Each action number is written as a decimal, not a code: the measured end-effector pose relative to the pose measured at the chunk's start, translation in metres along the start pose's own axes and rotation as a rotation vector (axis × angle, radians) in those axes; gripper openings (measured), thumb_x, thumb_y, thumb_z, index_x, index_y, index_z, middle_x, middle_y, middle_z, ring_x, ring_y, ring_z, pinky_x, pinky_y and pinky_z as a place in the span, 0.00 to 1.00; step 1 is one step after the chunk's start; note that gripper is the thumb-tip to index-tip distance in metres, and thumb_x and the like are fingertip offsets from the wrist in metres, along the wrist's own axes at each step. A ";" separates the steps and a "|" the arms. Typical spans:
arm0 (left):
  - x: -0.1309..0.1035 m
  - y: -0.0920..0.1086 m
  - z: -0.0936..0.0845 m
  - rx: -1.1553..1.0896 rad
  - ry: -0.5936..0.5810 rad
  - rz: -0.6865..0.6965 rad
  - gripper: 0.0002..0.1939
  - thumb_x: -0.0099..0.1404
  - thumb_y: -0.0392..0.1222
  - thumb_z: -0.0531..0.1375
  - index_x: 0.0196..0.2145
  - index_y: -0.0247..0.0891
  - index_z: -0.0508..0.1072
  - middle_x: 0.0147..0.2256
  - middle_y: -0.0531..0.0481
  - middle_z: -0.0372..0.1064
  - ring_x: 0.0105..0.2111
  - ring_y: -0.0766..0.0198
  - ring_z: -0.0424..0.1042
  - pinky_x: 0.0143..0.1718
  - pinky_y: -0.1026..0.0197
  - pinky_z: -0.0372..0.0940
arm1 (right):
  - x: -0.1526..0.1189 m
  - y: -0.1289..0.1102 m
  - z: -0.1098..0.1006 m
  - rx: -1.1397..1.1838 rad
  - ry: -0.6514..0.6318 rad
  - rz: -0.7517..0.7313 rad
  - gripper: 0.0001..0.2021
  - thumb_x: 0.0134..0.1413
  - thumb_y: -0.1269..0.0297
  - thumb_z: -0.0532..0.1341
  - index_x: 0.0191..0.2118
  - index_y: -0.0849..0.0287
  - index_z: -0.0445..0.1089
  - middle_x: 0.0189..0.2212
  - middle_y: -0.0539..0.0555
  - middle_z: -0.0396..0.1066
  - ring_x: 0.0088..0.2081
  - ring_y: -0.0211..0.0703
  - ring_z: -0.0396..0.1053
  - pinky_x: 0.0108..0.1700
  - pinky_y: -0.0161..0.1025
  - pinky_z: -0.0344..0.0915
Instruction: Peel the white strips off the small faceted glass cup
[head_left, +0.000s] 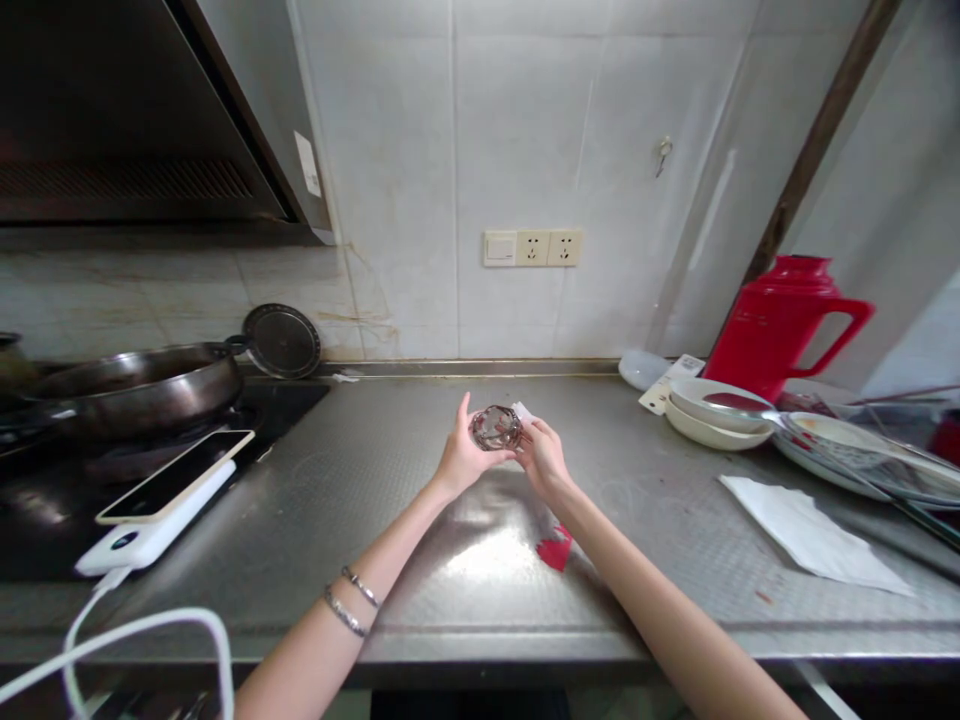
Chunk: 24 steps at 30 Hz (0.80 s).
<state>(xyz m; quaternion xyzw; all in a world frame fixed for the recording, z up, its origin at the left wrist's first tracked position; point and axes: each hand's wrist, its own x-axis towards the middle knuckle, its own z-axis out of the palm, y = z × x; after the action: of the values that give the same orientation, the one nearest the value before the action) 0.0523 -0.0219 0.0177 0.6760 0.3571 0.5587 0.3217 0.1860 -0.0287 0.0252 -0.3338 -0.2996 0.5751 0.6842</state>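
Observation:
Above the middle of the metal counter, both hands are raised around a small round thing with a brown, wiry-looking rim and a pale, see-through middle; its exact kind cannot be made out. My left hand grips it from the left, thumb below and fingers up its far side. From the right, my right hand touches its edge with bent fingers. A small white piece pokes out by the right fingertips, and whether they pinch it is unclear. Two silver bracelets circle my left forearm. On the counter below lies a torn red scrap.
At left, a phone rests on a white power bank with a cable, near a steel pan on the stove. Right of the hands are stacked white bowls, a red thermos and a white tissue.

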 end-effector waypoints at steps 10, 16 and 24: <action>0.001 0.005 0.002 -0.217 -0.080 -0.049 0.61 0.41 0.34 0.72 0.65 0.41 0.41 0.55 0.38 0.60 0.54 0.52 0.66 0.58 0.48 0.59 | 0.011 -0.015 -0.009 -0.227 -0.035 -0.093 0.12 0.33 0.59 0.67 0.19 0.59 0.65 0.20 0.47 0.67 0.26 0.36 0.63 0.32 0.35 0.66; 0.003 0.002 -0.003 -0.177 -0.136 -0.014 0.61 0.40 0.34 0.72 0.65 0.40 0.41 0.56 0.38 0.59 0.54 0.52 0.65 0.58 0.48 0.58 | 0.013 -0.018 -0.010 -0.287 -0.061 -0.099 0.09 0.32 0.61 0.65 0.23 0.62 0.74 0.23 0.49 0.71 0.28 0.37 0.64 0.34 0.35 0.65; 0.001 -0.001 -0.004 -0.087 -0.193 -0.017 0.62 0.41 0.36 0.73 0.66 0.41 0.40 0.56 0.38 0.59 0.54 0.52 0.66 0.59 0.47 0.57 | 0.019 -0.010 -0.014 -0.277 -0.090 -0.080 0.10 0.35 0.59 0.66 0.23 0.61 0.76 0.22 0.50 0.72 0.26 0.37 0.64 0.30 0.34 0.60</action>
<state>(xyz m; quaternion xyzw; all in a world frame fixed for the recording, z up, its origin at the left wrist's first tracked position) 0.0486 -0.0204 0.0178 0.7088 0.3057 0.5033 0.3885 0.2058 -0.0123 0.0258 -0.3868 -0.4195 0.5149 0.6398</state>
